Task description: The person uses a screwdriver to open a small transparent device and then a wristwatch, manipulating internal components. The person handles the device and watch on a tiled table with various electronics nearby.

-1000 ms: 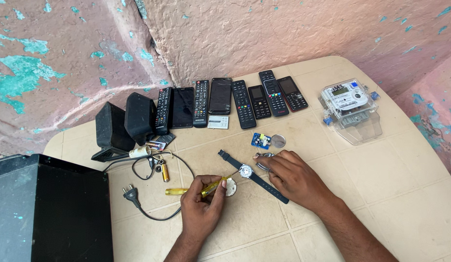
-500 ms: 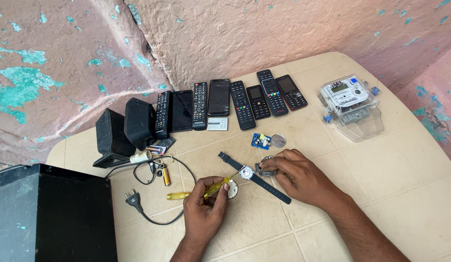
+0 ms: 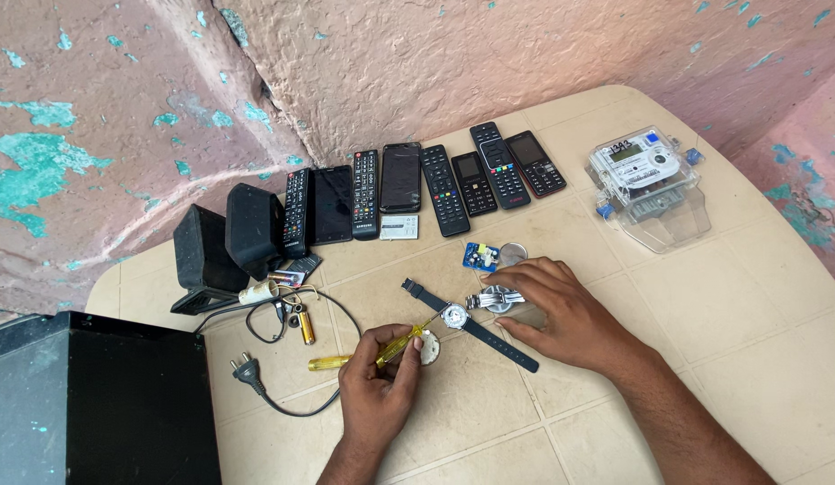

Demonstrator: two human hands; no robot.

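My left hand [image 3: 379,386] grips a yellow-handled screwdriver [image 3: 341,360], its tip pointing at the round face of a wristwatch [image 3: 455,316] with a dark strap that lies flat on the beige table [image 3: 750,296]. A small round white piece sits just under the screwdriver shaft beside my left fingers. My right hand [image 3: 554,312] rests on the table to the right of the watch, its fingers touching a metal-link watch band [image 3: 494,298].
A row of remotes and phones [image 3: 417,184] lines the back by the wall. A small blue circuit board [image 3: 480,256] lies above the watch. An electric meter [image 3: 642,175] stands back right, two black speakers [image 3: 224,238] with a cable and plug [image 3: 248,368] left, a black box [image 3: 85,404] front left.
The view has shifted slightly. Both hands stay at the watch, with the screwdriver tip still at its face.
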